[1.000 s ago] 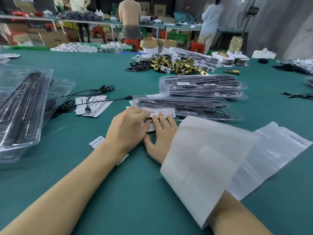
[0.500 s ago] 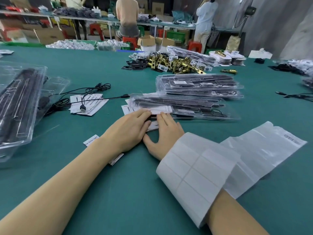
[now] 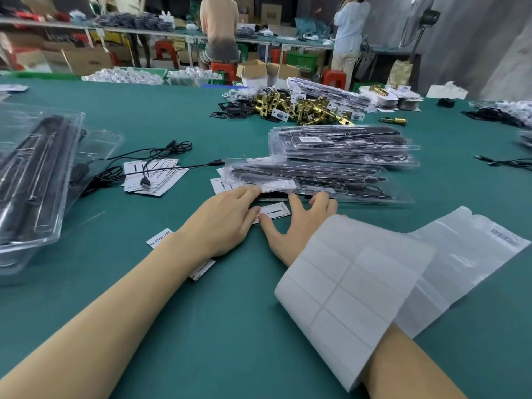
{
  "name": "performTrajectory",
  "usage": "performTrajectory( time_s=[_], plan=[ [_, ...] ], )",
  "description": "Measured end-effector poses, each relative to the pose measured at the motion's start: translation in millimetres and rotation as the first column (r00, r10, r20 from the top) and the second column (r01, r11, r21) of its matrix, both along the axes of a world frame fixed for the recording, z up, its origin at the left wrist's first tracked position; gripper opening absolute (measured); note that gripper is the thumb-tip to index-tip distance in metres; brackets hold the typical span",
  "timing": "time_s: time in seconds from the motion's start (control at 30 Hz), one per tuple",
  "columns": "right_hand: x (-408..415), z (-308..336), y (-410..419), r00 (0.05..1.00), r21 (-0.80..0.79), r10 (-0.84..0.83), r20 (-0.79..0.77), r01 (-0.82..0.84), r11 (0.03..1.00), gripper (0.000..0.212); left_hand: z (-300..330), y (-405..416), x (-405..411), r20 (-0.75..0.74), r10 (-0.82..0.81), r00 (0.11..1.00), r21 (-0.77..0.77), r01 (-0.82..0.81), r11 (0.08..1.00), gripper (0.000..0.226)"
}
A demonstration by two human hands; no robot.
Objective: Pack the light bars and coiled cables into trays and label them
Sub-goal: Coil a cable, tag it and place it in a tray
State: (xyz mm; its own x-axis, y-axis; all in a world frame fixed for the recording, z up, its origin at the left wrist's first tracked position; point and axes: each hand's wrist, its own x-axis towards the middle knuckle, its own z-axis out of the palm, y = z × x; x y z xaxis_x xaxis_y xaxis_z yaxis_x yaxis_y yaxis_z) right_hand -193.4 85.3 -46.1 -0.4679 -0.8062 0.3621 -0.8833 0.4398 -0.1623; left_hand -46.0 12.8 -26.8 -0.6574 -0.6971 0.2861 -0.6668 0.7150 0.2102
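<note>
Both hands lie flat with fingers relaxed on the green table, the left hand and right hand flanking a small label card, fingertips at the near edge of a packed clear tray.

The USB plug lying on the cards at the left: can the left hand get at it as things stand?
Probably yes: the USB plug lies uncovered on the cards, and only bare table separates it from the left hand.

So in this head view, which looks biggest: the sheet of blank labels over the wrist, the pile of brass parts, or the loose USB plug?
1. Sheet of blank labels, though nearness to the camera inflates it.
2. Pile of brass parts, far off.
3. USB plug, clearly smallest.
</note>
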Motion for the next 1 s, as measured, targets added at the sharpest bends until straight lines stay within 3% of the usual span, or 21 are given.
performTrajectory(
  time_s=[0.17,0.3,0.37,0.63,1.0],
  plan=[
    [0.0,1.9,-0.9,1.0,0.019,0.019,-0.015,-0.018,1.0,0.069,-0.1,0.6,-0.8,-0.013,-0.011,1.0,-0.016,0.011,1.0,0.048],
    [-5.1,5.5,0.0,0.989,-0.034,0.106,0.099,-0.103,0.994,0.059,0.0,1.4,-1.0,-0.034,-0.004,0.999,-0.005,0.004,1.0,0.047],
    [-4.9,5.8,-0.2,0.99,-0.042,0.114,0.079,-0.111,0.993,0.056,0.1,1.2,-1.7,-0.032,0.003,0.999,-0.003,-0.003,1.0,0.047],
    [0.1,8.0,-6.9,0.997,0.129,0.078,-0.019,-0.075,0.989,0.074,0.6,-0.6,-2.5,0.015,0.034,0.999,0.008,-0.034,0.999,0.047],
    [1.5,26.1,-23.9,0.997,0.286,0.07,-0.028,-0.059,0.956,0.053,0.2,-3.8,-2.9,0.013,0.04,0.999,0.019,-0.04,0.999,0.043]
  ],
)
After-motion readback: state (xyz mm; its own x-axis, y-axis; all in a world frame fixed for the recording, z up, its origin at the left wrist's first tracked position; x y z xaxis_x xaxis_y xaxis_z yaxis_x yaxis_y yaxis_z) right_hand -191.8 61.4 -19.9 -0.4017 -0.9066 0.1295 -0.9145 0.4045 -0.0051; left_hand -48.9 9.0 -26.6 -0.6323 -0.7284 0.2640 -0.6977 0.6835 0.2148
